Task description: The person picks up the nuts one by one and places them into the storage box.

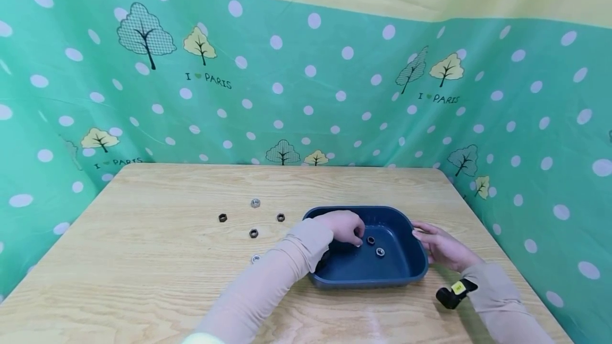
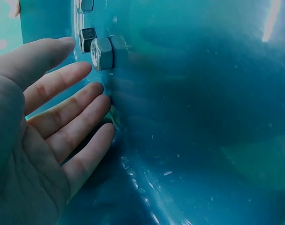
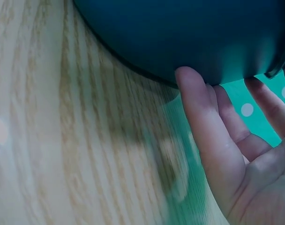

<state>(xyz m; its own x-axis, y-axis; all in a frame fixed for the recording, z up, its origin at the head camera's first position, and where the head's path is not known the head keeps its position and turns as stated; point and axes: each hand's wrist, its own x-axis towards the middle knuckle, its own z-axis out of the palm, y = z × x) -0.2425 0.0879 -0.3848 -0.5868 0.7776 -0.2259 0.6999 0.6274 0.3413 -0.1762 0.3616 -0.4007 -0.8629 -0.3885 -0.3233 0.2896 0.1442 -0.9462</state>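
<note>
five hex nuts point(image 1: 255, 203), some dull black and some shiny silver, sit scattered on the woodgrain bench point(image 1: 143, 259), left of a smooth, glossy blue tub point(image 1: 368, 283). three more lie on the tub's floor. left hand point(image 1: 341, 225) is inside there, grip loose, fingers apart and just beside a silver nut point(image 2: 102, 54). right hand point(image 1: 442, 246) has a fairly straight-fingered grip, tips against the outer wall. tub's got rounded corners, a thin rim, and floor room right of the nuts; bench's right edge is near that right hand.
</note>
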